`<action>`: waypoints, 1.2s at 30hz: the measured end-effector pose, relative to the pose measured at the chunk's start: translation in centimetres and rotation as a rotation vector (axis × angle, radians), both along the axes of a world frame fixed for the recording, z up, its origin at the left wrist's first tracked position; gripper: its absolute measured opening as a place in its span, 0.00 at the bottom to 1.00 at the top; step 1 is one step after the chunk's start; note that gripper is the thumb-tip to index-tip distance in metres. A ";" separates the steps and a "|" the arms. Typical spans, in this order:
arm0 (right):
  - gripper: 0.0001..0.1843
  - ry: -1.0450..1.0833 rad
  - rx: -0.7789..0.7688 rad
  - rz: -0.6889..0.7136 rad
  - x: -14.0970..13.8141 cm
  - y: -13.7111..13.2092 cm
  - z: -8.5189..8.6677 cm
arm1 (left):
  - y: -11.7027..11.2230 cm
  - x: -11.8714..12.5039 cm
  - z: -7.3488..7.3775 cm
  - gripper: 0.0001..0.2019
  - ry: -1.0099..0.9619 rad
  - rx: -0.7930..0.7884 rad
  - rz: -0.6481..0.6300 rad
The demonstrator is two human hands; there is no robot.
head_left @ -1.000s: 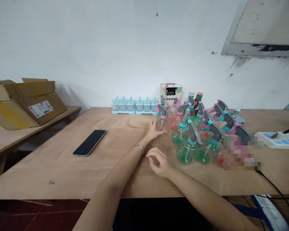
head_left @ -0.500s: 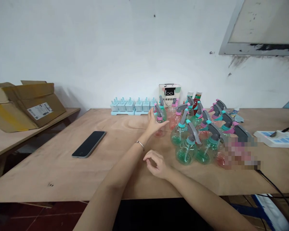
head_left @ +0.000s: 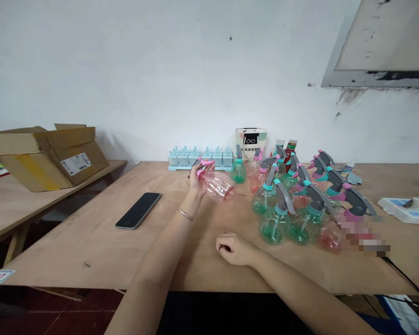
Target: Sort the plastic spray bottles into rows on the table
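Observation:
My left hand [head_left: 197, 176] is raised over the wooden table [head_left: 91, 232] and grips a pink transparent spray bottle [head_left: 217, 184] by its neck, the bottle tipped on its side with its base pointing right. A thin bracelet circles that wrist. My right hand [head_left: 234, 248] rests on the table near the front edge, fingers curled in, nothing visible in them. To the right stands a cluster of several green and pink spray bottles [head_left: 282, 204] with grey triggers.
A black phone [head_left: 138, 210] lies on the table's left. Light blue ice-pop moulds [head_left: 199, 158] and a small printed box [head_left: 250, 142] stand at the wall. A cardboard box [head_left: 52, 156] sits on a side table. A white device [head_left: 403, 208] with a cable is at the right.
My left hand took a pink spray bottle out of the cluster, lifted it and carried it left, tipping it sideways. My right hand curled shut on the table. The camera shifted slightly.

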State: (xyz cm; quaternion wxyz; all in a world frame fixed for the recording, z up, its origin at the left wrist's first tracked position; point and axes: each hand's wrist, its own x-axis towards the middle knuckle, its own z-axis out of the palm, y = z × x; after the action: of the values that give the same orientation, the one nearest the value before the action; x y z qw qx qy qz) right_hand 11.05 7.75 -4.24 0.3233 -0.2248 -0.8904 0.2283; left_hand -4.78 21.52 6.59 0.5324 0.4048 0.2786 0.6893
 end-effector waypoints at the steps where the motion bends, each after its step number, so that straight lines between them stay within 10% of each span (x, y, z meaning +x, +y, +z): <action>1: 0.11 0.007 -0.007 -0.015 0.4 0.1 0.1 | -1.1 -1.0 0.2 0.20 -0.054 0.014 -0.076; 13: 0.10 -0.003 -0.157 -0.235 2.9 2.2 -0.2 | -10.3 0.6 -2.4 0.14 0.025 0.065 -0.817; 36: 0.10 0.018 -0.161 -0.233 2.7 2.6 -0.4 | -9.7 1.9 -3.0 0.10 0.039 0.028 -0.776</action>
State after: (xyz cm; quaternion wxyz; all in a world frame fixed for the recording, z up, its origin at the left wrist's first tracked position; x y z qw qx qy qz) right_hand 13.70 10.34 -4.66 0.3364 -0.3497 -0.8342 0.2622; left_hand -2.93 11.81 3.56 0.7425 0.5005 0.1054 0.4325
